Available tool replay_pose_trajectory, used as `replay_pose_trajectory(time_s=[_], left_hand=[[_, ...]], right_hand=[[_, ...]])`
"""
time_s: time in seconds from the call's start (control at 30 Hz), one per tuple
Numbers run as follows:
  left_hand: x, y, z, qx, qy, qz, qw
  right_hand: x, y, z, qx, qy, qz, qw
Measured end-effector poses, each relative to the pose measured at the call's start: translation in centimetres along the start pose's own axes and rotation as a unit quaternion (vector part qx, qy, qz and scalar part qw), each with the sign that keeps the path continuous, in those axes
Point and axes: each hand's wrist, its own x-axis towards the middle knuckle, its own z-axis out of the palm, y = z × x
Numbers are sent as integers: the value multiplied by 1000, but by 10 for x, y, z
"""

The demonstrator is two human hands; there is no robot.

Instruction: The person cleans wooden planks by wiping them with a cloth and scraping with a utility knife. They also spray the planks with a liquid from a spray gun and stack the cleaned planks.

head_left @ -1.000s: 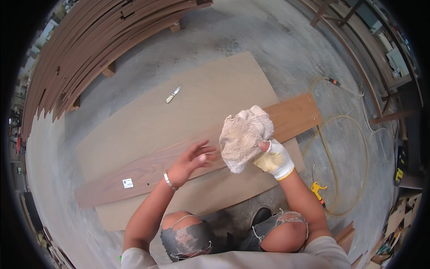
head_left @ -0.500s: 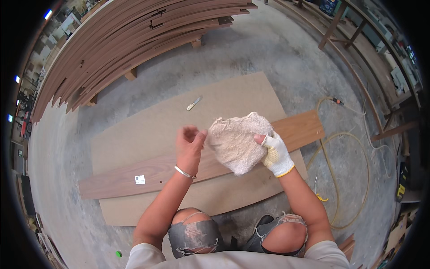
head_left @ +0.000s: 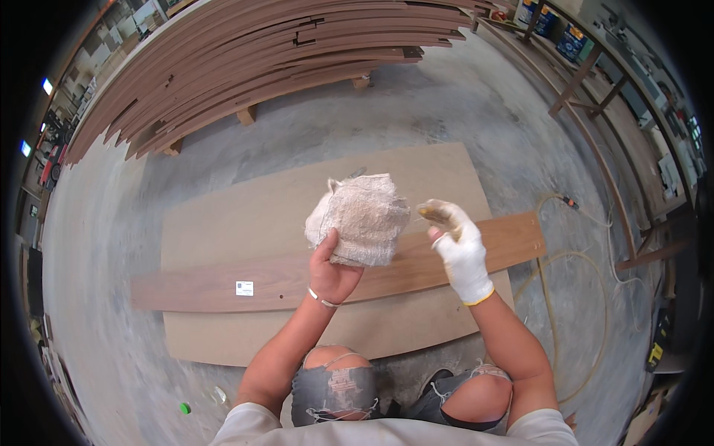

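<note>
Two hands are raised above a brown plank (head_left: 223,286) that lies across a flat tan board (head_left: 245,208) on the concrete floor (head_left: 476,111). Left hand (head_left: 332,271) (bare, with a thin band at the wrist) grasps a bundled off-white rag (head_left: 361,217) from below; fingers are clamped on the lower edge of the bundle, and the bulk of the cloth stands above the grip. Right hand (head_left: 457,238) wears a white work glove with a yellow cuff and sits just beside the rag, to the right of the grip, not touching the cloth; its stained fingers (head_left: 440,214) are curled loosely and hold nothing. Directly beneath the grip runs the plank, with a small white label (head_left: 244,288) well to the left. Far beyond the grip lies a stack of long brown planks (head_left: 253,67). A coiled hose (head_left: 587,297) lies on the floor to the right of the gloved hand.
</note>
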Motion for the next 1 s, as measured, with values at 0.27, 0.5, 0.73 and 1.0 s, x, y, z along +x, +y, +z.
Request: replay_pose_trajectory(time_s=[0.27,0.5,0.73,1.0], left_hand=[[0,-5,-9,109,0,21,994],[2,-18,0,27,-5,46,999],[-10,-15,11,98,-32,83,991],[-171,34,-81,335,178,144,914]], right_hand=[[-28,44,28,-252,-1,-71,965],[-45,86,59,384,-268,291,834],[32,62,93,417,-154,238,864],[89,54,108,385,-69,216,895]])
